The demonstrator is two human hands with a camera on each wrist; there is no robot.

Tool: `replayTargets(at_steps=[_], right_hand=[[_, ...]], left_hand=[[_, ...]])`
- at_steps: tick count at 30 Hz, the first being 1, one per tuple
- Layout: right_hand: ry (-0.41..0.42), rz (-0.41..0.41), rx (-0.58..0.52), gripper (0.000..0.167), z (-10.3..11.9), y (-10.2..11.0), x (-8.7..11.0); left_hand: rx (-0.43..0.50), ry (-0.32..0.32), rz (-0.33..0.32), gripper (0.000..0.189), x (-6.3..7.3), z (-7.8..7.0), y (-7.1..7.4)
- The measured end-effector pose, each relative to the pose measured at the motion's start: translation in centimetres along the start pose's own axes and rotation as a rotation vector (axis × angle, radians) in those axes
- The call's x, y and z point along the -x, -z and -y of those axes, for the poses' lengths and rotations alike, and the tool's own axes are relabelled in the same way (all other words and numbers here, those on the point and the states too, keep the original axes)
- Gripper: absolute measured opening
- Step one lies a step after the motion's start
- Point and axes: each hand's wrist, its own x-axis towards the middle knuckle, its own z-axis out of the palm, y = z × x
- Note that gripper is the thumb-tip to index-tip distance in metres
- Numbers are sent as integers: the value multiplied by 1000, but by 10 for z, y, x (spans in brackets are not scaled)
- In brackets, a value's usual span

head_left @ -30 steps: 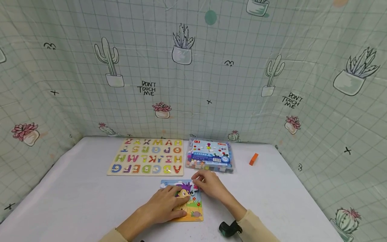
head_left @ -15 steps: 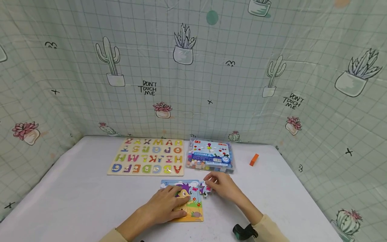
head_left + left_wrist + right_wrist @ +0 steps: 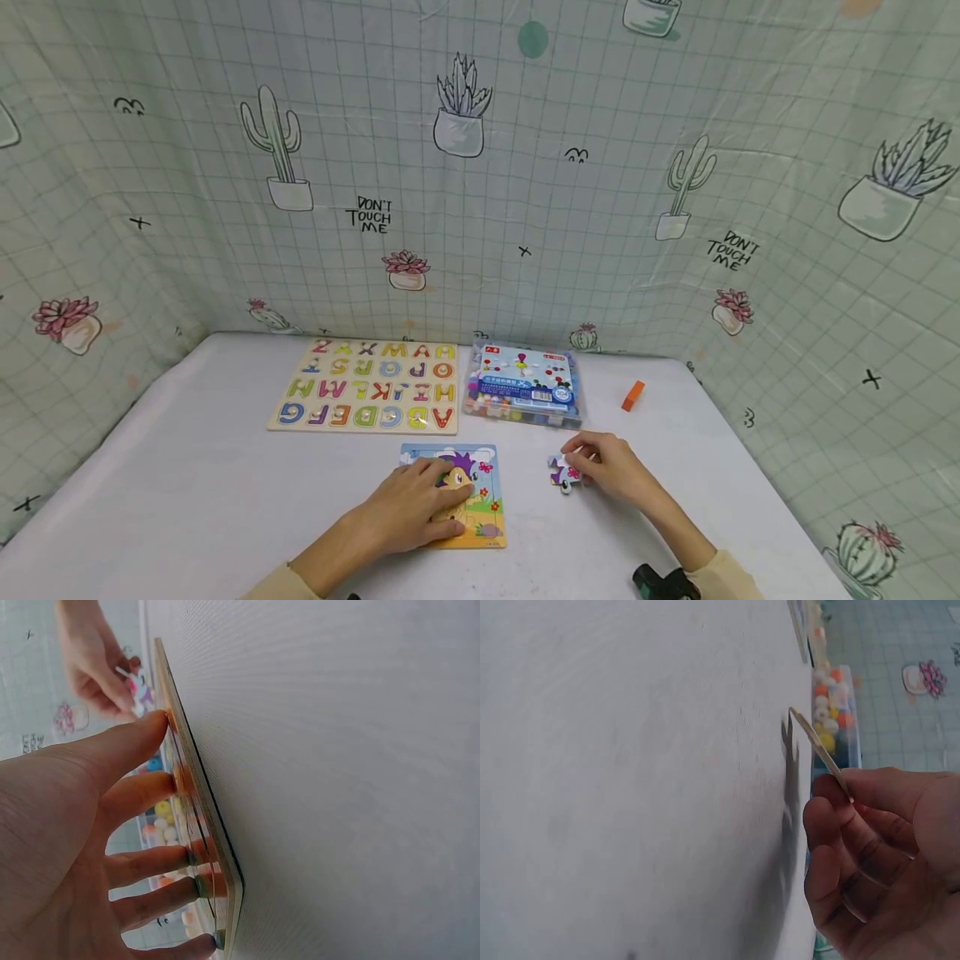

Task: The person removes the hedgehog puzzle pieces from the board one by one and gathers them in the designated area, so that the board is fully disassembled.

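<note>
Right hand (image 3: 611,468) pinches a puzzle piece (image 3: 562,477) at 3 o'clock of the hedgehog board (image 3: 480,542); left hand (image 3: 411,504) rests on that board, fingers spread wide.
The piece, purple and white with a pink butterfly, sits tilted between right thumb and finger, its other fingers curled in, well apart from the board on the white table (image 3: 225,492). At 1 o'clock of the board, a clear lidded box (image 3: 517,383) holds round beads (image 3: 826,742), orange, white and yellow among them, under a printed blue-and-white label. At 11 o'clock, a wooden letter board (image 3: 337,428) carries rows of coloured letters; an orange block (image 3: 632,396) lies at 2 o'clock.
</note>
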Motion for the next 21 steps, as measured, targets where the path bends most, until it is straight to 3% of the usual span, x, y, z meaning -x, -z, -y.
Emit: replayTargets(at_steps=[12,21], right_hand=[[-60,-72,79,13,-33,30,20],[-94,-172,158,10,-45,35,26]], left_hand=[[-1,-2,-1,50,0,-1,0],[7,1,1,50,0,-1,1]])
